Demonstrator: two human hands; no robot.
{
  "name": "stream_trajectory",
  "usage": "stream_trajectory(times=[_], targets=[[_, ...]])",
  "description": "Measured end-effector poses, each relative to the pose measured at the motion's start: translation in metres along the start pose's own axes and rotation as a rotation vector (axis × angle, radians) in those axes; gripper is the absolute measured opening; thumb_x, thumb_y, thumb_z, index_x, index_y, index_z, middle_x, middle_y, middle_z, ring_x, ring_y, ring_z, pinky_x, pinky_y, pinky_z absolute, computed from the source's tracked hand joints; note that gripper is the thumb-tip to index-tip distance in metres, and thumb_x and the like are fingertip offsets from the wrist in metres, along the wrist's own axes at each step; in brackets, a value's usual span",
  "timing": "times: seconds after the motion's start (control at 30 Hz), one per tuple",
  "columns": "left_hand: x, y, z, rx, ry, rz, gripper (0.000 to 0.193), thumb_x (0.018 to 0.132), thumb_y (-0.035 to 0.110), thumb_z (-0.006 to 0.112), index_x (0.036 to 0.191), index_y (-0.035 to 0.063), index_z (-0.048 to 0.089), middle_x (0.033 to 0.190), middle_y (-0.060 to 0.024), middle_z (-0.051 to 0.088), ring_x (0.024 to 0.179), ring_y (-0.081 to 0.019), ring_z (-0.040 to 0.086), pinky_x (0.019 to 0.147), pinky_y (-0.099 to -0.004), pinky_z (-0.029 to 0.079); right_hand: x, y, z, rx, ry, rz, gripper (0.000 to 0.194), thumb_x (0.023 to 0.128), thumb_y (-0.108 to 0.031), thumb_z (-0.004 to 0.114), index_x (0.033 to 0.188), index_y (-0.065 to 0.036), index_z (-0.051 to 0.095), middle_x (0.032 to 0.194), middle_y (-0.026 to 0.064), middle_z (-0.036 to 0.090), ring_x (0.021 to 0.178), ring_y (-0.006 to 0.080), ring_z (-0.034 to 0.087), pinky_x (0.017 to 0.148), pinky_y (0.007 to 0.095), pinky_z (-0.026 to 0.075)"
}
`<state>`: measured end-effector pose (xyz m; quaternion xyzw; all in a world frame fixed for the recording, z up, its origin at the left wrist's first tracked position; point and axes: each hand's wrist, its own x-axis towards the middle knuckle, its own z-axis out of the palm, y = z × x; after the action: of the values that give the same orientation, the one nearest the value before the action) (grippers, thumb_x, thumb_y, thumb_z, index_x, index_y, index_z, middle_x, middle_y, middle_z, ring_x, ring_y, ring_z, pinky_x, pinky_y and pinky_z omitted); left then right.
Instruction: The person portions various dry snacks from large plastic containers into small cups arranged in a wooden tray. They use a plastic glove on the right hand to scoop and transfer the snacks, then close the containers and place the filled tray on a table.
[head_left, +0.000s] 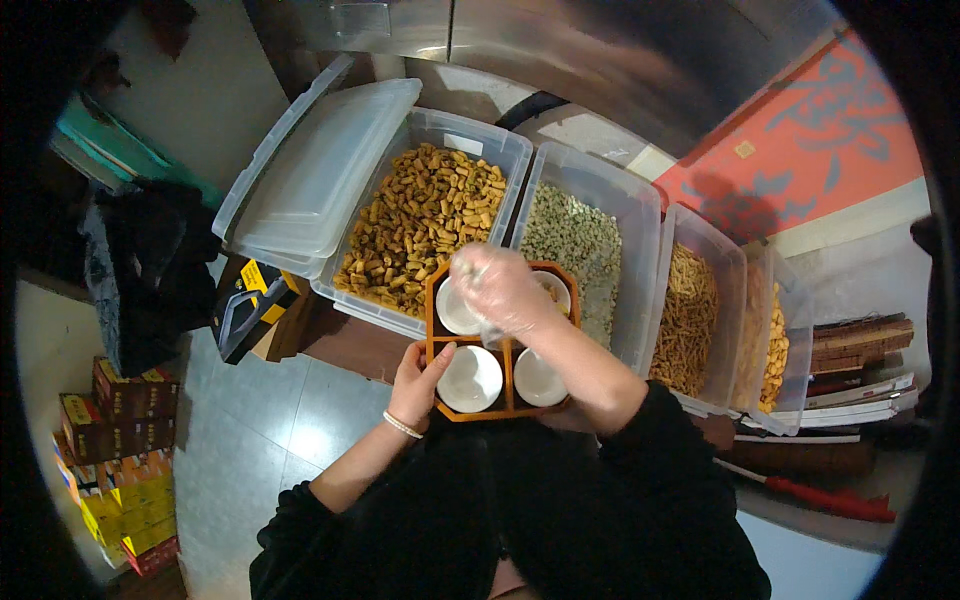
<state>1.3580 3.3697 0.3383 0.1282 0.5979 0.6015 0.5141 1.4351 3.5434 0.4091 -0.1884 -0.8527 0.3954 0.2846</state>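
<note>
My left hand (421, 382) grips the left edge of an octagonal wooden tray (507, 375), its thumb on the rim. Four compartments of the tray hold white bowls; the lower left bowl (469, 379) and the lower right bowl (540, 379) show no food. Over the upper left bowl (454, 309) is my right hand (499, 289), in a clear plastic glove, its fingers closed around some pale greenish pieces, too blurred to name. A few yellowish pieces lie in the upper right bowl (553, 291), which the hand partly hides.
Beyond the tray stand clear plastic bins of yellow-brown snack pieces (427, 217), pale green pieces (574, 232), thin brown sticks (684, 322) and yellow-orange pieces (776, 345). Translucent lids (322, 172) lean at the left bin. A black bag (142, 262) and stacked boxes (124, 457) are left.
</note>
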Motion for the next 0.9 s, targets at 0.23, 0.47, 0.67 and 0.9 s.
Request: stream_trajectory(times=[0.23,0.47,0.67,0.9], targets=[[-0.003,0.000,0.003,-0.097,-0.009,0.016,0.048,0.088,0.029,0.070,0.118,-0.0017,0.048,0.095,-0.0055,0.061,0.082,-0.0094,0.057,0.069,-0.0230,0.048,-0.003,0.013,0.013,-0.670,-0.228,-0.668,0.007,0.072,-0.009,0.062,0.071,-0.003,0.065,0.081,0.0089,0.058,0.085,0.0259,0.057,0.078,0.0351,0.049],[-0.001,0.003,-0.001,-0.027,-0.006,-0.037,0.048,0.087,0.027,0.070,0.118,-0.0025,0.048,0.097,-0.0062,0.060,0.085,-0.0106,0.057,0.073,-0.0244,0.048,-0.010,0.011,0.010,-0.291,-0.108,-0.338,0.032,0.075,-0.006,0.063,0.107,-0.001,0.062,0.096,0.0155,0.059,0.092,0.0347,0.054,0.086,0.0429,0.046],[-0.002,0.004,-0.001,-0.039,-0.021,-0.018,0.048,0.087,0.028,0.070,0.116,-0.0030,0.048,0.096,-0.0060,0.060,0.084,-0.0104,0.057,0.072,-0.0238,0.048,-0.005,0.008,-0.015,-0.037,-0.243,-0.105,0.030,0.079,-0.006,0.058,0.108,-0.004,0.064,0.108,0.0163,0.064,0.099,0.0340,0.060,0.092,0.0425,0.045],[0.000,0.001,-0.001,-0.064,-0.014,0.012,0.049,0.087,0.028,0.070,0.118,-0.0030,0.048,0.097,-0.0065,0.060,0.085,-0.0110,0.058,0.072,-0.0238,0.048,-0.007,-0.003,-0.033,-0.219,-0.359,-0.173,0.027,0.080,0.000,0.052,0.102,-0.003,0.066,0.108,0.0141,0.065,0.104,0.0322,0.059,0.093,0.0384,0.046]])
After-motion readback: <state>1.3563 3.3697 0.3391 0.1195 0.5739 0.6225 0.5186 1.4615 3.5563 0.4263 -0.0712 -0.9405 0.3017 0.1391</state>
